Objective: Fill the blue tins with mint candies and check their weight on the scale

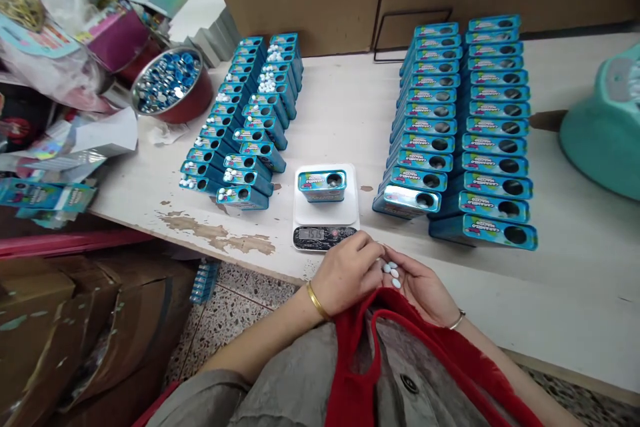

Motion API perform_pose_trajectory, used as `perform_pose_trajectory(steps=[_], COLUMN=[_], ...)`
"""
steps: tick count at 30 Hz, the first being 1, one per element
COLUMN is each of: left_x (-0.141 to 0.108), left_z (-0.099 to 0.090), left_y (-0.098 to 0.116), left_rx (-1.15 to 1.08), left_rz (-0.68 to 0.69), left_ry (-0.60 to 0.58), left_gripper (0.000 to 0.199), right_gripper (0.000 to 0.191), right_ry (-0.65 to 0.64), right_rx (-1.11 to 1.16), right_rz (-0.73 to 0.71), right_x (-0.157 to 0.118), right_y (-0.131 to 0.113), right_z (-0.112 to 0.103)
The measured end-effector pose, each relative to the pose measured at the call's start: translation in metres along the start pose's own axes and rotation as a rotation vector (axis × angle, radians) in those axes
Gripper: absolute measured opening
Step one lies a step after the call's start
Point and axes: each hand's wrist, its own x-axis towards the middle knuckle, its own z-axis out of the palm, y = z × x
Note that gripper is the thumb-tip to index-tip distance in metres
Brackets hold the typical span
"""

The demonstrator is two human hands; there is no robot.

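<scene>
My right hand (427, 287) is cupped palm up at the table's front edge, with several small white oval candies (395, 273) in its palm. My left hand (350, 271), a gold bangle on its wrist, bends its curled fingers over the right palm; its fingertips are partly hidden, so what they pinch cannot be made out. Just beyond the hands stands a white digital scale (327, 215) with lit digits. Upright on its platform is a blue tin (323, 188) with a round opening in its top.
Two rows of open blue tins (420, 143) stand on the right. More tins (250, 137) on the left have white candies on several tops. A red bowl (190, 103) holds shiny round pieces. A teal machine (610, 127) sits far right; cardboard boxes (125, 307) stand below left.
</scene>
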Motion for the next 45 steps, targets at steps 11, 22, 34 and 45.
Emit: perform_pose_trajectory(steps=[11,22,34,45], left_x=[0.045,0.028,-0.008,-0.013], left_z=[-0.08,-0.11,-0.11,-0.102], left_y=[-0.021,-0.033,-0.07,-0.08], left_rx=[-0.17,0.075,-0.045,-0.009], left_rz=[0.061,-0.047,-0.225,-0.241], left_ry=[0.505,0.619,0.745,0.653], left_gripper=[0.003,0.007,0.012,0.014], right_gripper=[0.03,0.023,0.02,0.038], right_ry=[0.018,0.094,0.232,0.116], right_rx=[-0.067,-0.158,-0.309,-0.775], right_rz=[-0.102,-0.095,-0.089,-0.126], right_x=[0.008,0.002,-0.007,-0.008], right_y=[-0.001,-0.008,-0.004,-0.009], right_z=[0.03,0.014,-0.009,0.008])
